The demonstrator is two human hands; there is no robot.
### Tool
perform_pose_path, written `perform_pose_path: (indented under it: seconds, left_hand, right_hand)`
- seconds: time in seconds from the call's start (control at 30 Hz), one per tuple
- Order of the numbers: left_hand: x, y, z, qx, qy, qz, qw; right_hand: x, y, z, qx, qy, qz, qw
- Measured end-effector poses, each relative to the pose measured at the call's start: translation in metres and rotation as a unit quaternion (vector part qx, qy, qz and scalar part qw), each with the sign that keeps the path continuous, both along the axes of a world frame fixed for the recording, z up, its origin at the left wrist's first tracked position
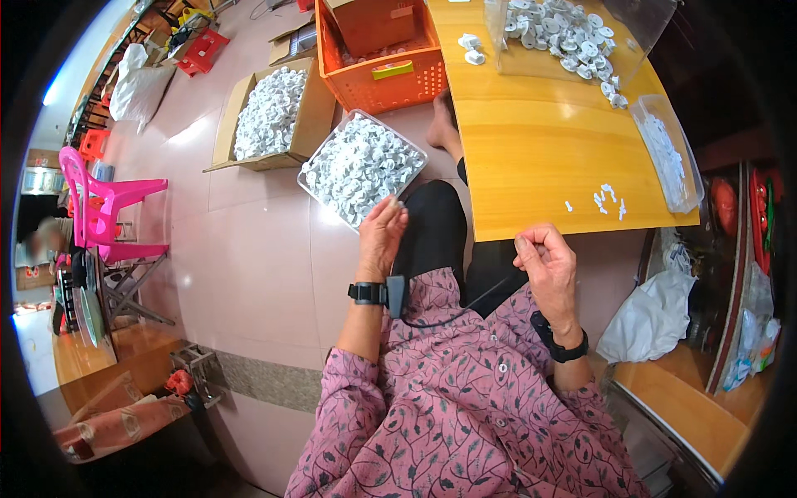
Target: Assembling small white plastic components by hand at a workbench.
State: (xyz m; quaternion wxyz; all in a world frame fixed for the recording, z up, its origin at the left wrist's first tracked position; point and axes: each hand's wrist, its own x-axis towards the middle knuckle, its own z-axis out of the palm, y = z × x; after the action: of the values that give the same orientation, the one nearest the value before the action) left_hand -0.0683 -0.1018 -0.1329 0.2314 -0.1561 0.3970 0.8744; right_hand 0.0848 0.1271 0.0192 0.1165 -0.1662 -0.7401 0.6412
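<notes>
My left hand (pixel 383 237) is closed in a pinch at the near right rim of a clear square tub (pixel 318 192). A small pale plastic piece (pixel 399 205) shows at its fingertips. Heaped in the tub are many white round plastic parts (pixel 363 158). By the near edge of the yellow table (pixel 531 158), my right hand (pixel 549 264) has its thumb pressed against curled fingers. Whether anything sits in that pinch is hidden. Several tiny white pieces (pixel 610 197) lie on the table just beyond it.
A cardboard box (pixel 222 133) of similar parts and an orange crate (pixel 383 90) stand on the floor beyond the tub. On the table are a clear bin (pixel 500 50) of parts and a clear tray (pixel 687 187) of small white pieces. A pink chair (pixel 104 207) is at left.
</notes>
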Motion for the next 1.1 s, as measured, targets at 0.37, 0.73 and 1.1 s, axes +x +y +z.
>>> perform_pose_path:
  seconds: [0.37,0.73,1.1]
  left_hand:
    - [-0.044,-0.08,-0.13,-0.044,-0.176,0.132,0.974]
    - [-0.143,-0.101,-0.113,-0.077,-0.113,0.175,0.975]
    - [-0.133,-0.108,-0.118,-0.192,-0.102,0.213,0.952]
  right_hand:
    - [0.014,0.008,-0.017,-0.007,-0.043,-0.013,0.999]
    - [0.009,0.009,-0.012,0.022,-0.049,-0.007,0.999]
    - [0.01,0.007,-0.01,0.025,-0.035,-0.004,0.999]
